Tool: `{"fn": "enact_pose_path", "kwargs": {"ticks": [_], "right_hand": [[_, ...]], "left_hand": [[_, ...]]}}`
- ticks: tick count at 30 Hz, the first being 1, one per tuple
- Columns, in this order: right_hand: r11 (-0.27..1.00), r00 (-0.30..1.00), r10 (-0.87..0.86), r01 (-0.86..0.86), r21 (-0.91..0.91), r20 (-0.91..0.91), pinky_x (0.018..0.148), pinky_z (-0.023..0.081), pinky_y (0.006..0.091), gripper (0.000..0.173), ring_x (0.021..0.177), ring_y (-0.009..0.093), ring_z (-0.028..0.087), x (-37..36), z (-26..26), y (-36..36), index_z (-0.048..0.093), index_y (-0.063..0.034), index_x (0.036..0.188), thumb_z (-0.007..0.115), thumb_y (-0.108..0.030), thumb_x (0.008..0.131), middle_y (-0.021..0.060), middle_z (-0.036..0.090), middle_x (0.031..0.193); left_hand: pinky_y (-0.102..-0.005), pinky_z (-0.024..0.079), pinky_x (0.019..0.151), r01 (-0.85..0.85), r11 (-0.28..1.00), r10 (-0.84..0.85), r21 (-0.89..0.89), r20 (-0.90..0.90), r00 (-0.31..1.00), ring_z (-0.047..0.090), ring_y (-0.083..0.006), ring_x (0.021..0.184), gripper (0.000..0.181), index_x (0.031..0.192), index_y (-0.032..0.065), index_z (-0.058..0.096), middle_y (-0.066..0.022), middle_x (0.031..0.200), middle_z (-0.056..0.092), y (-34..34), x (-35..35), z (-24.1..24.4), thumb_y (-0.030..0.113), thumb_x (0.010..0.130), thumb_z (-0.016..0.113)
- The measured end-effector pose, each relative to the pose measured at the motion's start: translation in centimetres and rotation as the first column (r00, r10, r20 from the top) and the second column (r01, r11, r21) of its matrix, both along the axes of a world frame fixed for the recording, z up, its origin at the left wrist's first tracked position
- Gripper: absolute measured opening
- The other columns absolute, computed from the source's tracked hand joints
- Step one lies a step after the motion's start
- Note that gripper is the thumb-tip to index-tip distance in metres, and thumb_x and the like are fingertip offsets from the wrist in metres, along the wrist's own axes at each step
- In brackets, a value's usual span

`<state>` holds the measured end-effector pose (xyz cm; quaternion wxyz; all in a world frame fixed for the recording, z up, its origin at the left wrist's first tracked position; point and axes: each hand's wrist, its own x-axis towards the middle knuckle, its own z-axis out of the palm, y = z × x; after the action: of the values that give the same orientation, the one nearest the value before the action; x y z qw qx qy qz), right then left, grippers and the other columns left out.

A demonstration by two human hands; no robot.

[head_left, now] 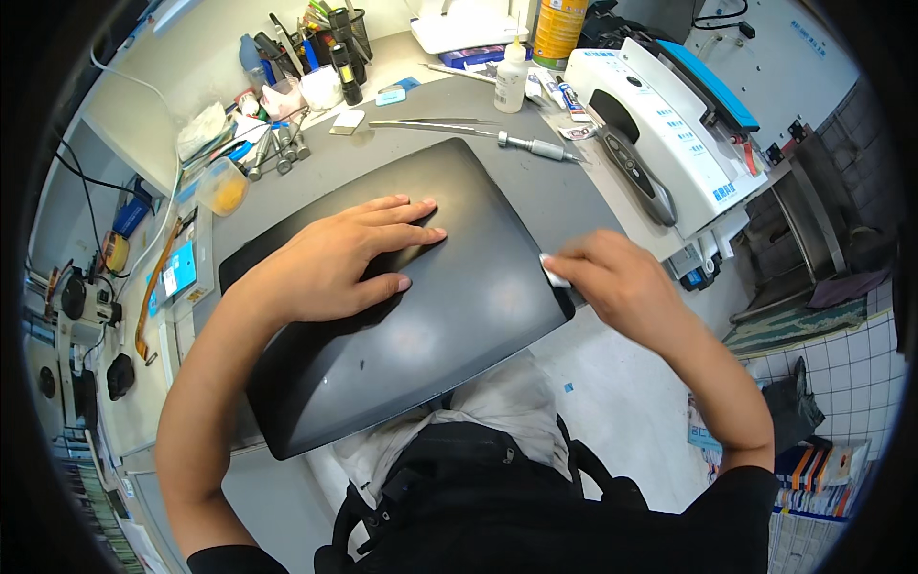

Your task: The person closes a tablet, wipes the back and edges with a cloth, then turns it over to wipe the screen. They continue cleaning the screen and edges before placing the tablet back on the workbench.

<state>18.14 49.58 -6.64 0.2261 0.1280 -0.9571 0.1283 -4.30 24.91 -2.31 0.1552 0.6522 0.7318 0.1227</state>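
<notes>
A dark, rounded-corner panel shaped like a closed laptop (459,301) lies tilted across the grey mat, its near edge jutting over my lap. Spread flat on its upper left area is my left hand (351,258), fingers apart and holding nothing. At the panel's right edge, my right hand (609,287) pinches a small white wad (555,273), perhaps tissue or cloth, against the rim. Most of the wad is hidden by my fingers. Pale smudges and a few dark specks mark the panel's surface.
Beyond the panel lie metal tweezers (430,128) and a precision screwdriver (538,148). A dropper bottle (510,79) stands behind them. To the right are a white machine (667,136) and a grey handheld tool (635,172). A plastic cup (222,188) sits left on the grey mat (574,194).
</notes>
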Motion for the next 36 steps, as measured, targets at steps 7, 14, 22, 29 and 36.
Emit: {"fn": "enact_pose_path", "kwargs": {"ticks": [7,14,22,29,36], "right_hand": [[0.997,0.998,-0.008,0.012,0.081,-0.055,0.080,0.054,0.0400,0.015,0.090,0.031,0.066,-11.8,-0.3,2.2,0.073,0.0000,0.097,0.067,-0.006,0.085,0.0129,0.067,0.094],[0.983,0.997,0.035,-0.021,0.182,-0.073,0.079,0.055,0.0406,0.015,0.091,0.032,0.067,-19.4,-0.1,-0.1,0.074,-0.0005,0.094,0.066,-0.011,0.087,0.0131,0.068,0.092],[0.965,0.967,0.252,-0.254,0.059,0.041,0.077,0.056,0.0396,0.010,0.087,0.031,0.069,-23.1,0.8,-6.9,0.076,-0.0019,0.092,0.071,-0.006,0.084,0.0115,0.070,0.090],[0.920,0.909,0.376,-0.390,0.045,0.180,0.080,0.056,0.0402,0.012,0.090,0.032,0.069,-25.9,2.4,-14.2,0.077,-0.0027,0.093,0.071,-0.006,0.083,0.0129,0.072,0.092],[0.845,0.868,0.448,-0.489,0.216,0.213,0.082,0.056,0.0414,0.012,0.087,0.032,0.068,-28.6,2.3,-21.0,0.077,-0.0039,0.095,0.070,-0.009,0.086,0.0118,0.071,0.094]], "left_hand": [[-0.0426,0.036,0.117,-0.022,0.998,0.024,0.066,-0.037,0.999,0.040,-0.0340,0.144,0.043,0.137,0.0129,0.059,-0.0105,0.154,0.047,0.3,0.5,-0.8,0.015,0.094,0.063],[-0.0410,0.042,0.111,-0.147,0.977,0.180,0.152,-0.239,0.954,0.049,-0.0351,0.136,0.043,0.136,0.0072,0.058,-0.0147,0.148,0.052,0.1,3.6,-1.8,0.030,0.099,0.057],[-0.0357,0.059,0.085,-0.319,0.917,0.394,0.240,-0.414,0.821,0.052,-0.0393,0.131,0.059,0.142,0.0001,0.053,-0.0174,0.148,0.051,-0.1,7.6,-4.2,0.042,0.100,0.052],[-0.0371,0.060,0.080,-0.320,0.931,0.365,0.178,-0.428,0.827,0.051,-0.0426,0.132,0.065,0.139,-0.0067,0.052,-0.0230,0.137,0.056,-0.3,7.8,-3.6,0.044,0.099,0.053],[-0.0394,0.053,0.065,-0.221,0.972,0.231,0.084,-0.541,0.809,0.069,-0.0239,0.085,0.042,0.104,0.0075,0.073,-0.0050,0.095,0.074,0.0,7.3,-4.5,0.041,0.102,0.049]]}}
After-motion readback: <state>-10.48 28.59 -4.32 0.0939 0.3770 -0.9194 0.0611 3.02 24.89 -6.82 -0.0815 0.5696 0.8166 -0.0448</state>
